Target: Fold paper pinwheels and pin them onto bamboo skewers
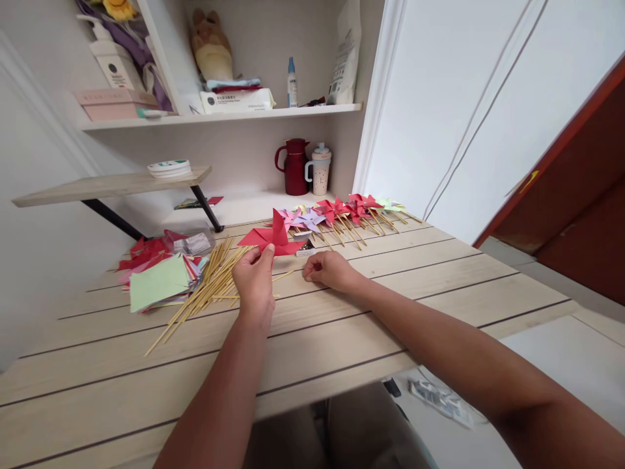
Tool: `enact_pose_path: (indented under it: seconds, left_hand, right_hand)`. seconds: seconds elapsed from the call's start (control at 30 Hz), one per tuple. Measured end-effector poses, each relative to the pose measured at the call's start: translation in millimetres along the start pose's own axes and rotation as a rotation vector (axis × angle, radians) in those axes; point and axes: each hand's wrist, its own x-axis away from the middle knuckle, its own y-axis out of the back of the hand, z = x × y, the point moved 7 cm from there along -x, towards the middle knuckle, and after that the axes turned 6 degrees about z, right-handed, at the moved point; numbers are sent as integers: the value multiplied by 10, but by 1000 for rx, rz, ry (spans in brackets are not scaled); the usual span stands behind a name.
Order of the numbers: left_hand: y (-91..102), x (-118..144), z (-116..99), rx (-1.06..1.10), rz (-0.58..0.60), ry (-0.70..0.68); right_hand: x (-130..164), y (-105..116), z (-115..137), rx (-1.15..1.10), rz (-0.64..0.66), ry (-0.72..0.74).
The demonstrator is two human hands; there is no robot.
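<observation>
A red paper pinwheel (pixel 277 238) is pinched between the thumb and fingers of my left hand (pixel 254 277), raised a little over the table. To its right, my right hand (pixel 329 270) is closed with fingertips together, low over the tabletop; whatever is between them is hidden. Just behind that hand stands a small open white box (pixel 306 251) with tiny shiny pieces inside. Thin wooden sticks (pixel 202 286) lie in a loose heap left of my left hand. Finished pinwheels on sticks (pixel 334 210) in red, purple and green line the table's back edge.
Coloured paper sheets (pixel 159 283) and red folded pieces (pixel 146 253) lie at the left, beside a clear plastic pack (pixel 194 243). A small raised shelf (pixel 112 185) stands behind them. A red jug (pixel 295 170) and a cup (pixel 320 172) stand at the back.
</observation>
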Motion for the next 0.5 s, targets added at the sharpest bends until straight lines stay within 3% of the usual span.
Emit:
enact_pose_path:
  seconds: [0.33,0.43,0.5]
  left_hand:
    - [-40,-12,33,7,55,-8]
    - [-47,2,31,-14,59,-3]
    - [-66,18,22,-34,71,-8]
  right_hand:
    - [4,69,89,85,-63,42]
    - [49,271,160,21,-176,95]
    - [148,503,234,-136,-341,176]
